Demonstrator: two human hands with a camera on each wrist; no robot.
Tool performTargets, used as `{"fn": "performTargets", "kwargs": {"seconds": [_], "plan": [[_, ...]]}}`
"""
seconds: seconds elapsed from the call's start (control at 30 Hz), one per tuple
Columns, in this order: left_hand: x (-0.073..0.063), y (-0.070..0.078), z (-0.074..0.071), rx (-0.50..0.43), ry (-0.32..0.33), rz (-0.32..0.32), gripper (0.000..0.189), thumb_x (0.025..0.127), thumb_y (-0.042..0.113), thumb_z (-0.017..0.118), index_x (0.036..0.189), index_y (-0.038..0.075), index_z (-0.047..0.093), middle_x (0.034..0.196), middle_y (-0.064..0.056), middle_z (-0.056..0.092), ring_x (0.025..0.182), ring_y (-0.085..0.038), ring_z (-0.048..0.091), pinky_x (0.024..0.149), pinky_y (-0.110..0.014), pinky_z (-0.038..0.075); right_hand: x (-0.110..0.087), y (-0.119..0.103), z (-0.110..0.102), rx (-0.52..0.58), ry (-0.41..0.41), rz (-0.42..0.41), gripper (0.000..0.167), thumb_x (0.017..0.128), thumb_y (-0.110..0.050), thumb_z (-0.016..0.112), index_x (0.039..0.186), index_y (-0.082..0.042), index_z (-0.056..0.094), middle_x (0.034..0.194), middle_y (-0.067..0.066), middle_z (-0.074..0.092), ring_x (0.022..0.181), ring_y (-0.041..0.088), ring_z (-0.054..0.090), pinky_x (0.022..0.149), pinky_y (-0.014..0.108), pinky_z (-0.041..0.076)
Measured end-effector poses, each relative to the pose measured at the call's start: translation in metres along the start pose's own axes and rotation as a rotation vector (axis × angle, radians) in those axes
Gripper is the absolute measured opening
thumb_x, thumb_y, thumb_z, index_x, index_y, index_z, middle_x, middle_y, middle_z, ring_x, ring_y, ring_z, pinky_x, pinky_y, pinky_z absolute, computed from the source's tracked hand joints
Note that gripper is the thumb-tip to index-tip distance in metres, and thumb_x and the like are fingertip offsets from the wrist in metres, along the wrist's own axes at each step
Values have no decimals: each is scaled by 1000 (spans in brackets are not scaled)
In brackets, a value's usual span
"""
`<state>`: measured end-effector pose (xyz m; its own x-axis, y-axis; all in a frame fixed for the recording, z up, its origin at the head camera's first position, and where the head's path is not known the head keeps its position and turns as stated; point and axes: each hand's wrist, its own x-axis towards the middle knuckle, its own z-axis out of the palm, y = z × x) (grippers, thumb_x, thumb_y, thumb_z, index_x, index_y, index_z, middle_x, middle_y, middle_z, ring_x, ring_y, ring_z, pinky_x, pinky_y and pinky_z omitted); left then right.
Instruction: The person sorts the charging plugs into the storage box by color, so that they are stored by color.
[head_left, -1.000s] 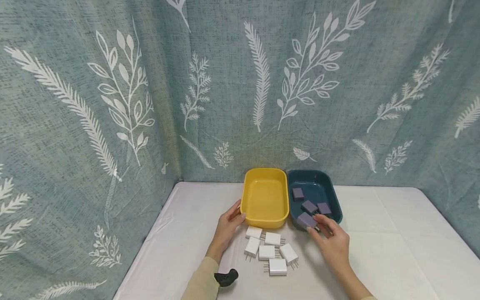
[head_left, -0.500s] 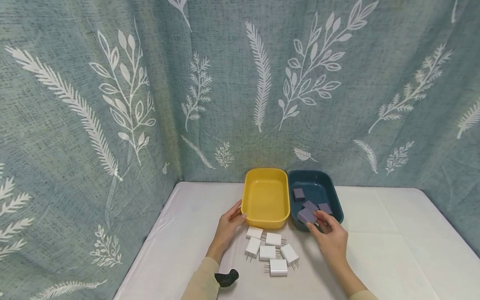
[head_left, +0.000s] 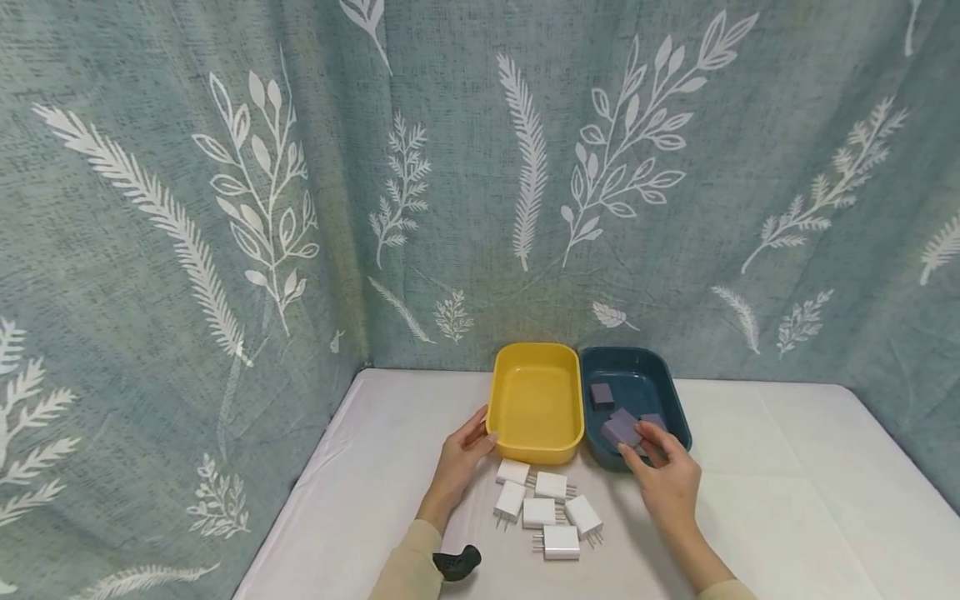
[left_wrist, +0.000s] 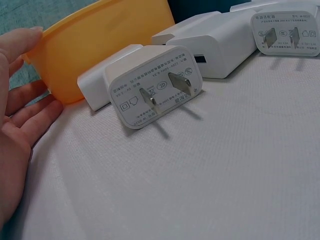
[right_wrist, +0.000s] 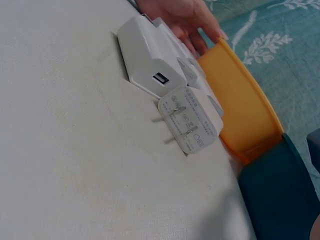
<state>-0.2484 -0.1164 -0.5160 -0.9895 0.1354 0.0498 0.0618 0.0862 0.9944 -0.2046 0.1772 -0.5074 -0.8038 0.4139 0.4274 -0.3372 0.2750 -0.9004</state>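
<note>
In the head view my left hand (head_left: pixel 459 458) holds the front left corner of the yellow tray (head_left: pixel 536 400), its thumb at the rim and its fingers along the outer wall. My right hand (head_left: pixel 667 479) pinches a purple plug charger (head_left: pixel 621 432) between thumb and fingers over the front part of the dark blue tray (head_left: pixel 637 387). Inside that tray lie a few more purple chargers (head_left: pixel 602 395), partly covered by the held one and the fingers. In the right wrist view only an edge of the held charger (right_wrist: pixel 314 147) shows.
Several white plug chargers (head_left: pixel 539 512) with metal prongs lie on the white tablecloth (head_left: pixel 772 500) in front of the yellow tray. A black device (head_left: pixel 457 563) is at the left wrist. A blue-green leaf-patterned curtain (head_left: pixel 465 208) stands behind the table and at its sides.
My right hand has carried the purple charger a little farther in over the blue tray, and its prongs have gone out of sight. The left hand keeps its place on the yellow tray.
</note>
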Motion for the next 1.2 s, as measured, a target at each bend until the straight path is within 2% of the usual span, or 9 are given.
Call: {"fn": "performTargets", "kwargs": {"seconds": [0.43,0.6,0.73,0.83,0.9,1.03,1.2], "plan": [[0,0,1,-6,-3,2,61,94,22,65,149,14,41,143,-14,53,130,-28,54,103,-30,49,9,-4,5,-32,13,71,41,73,9,78,113,7,66,112,18,66,94,-16,58,86,8,49],[0,0,0,-4,-6,4,61,94,23,66,149,15,41,143,-14,54,130,-28,54,104,-30,49,12,-4,8,4,23,39,42,72,10,79,112,8,66,111,17,67,94,-13,60,86,10,50],[0,0,0,-2,-4,4,60,94,24,66,149,15,42,143,-13,53,131,-27,53,106,-33,47,16,-4,11,-1,49,8,42,70,10,80,111,7,67,107,13,68,96,-3,65,86,11,51],[1,1,0,5,-1,9,60,94,23,65,149,15,42,143,-13,53,131,-28,53,107,-37,47,16,-8,14,12,65,-16,42,69,12,80,109,8,68,105,15,69,95,0,66,85,12,52],[1,2,0,6,0,8,60,94,23,65,149,15,42,143,-13,54,130,-28,53,107,-39,46,15,-17,14,35,69,-33,42,68,14,79,108,12,67,105,21,69,93,-1,66,85,14,52],[0,3,0,11,1,4,60,94,23,65,149,15,42,143,-13,54,130,-28,54,107,-37,46,14,-17,15,56,55,-26,44,70,14,78,111,15,64,108,27,66,92,-6,62,86,13,52],[-1,2,0,3,-7,2,61,94,23,65,149,14,41,143,-14,53,130,-28,54,104,-31,48,16,-1,14,38,46,-18,46,74,8,78,117,11,62,111,22,65,96,-6,60,88,9,49]]}}
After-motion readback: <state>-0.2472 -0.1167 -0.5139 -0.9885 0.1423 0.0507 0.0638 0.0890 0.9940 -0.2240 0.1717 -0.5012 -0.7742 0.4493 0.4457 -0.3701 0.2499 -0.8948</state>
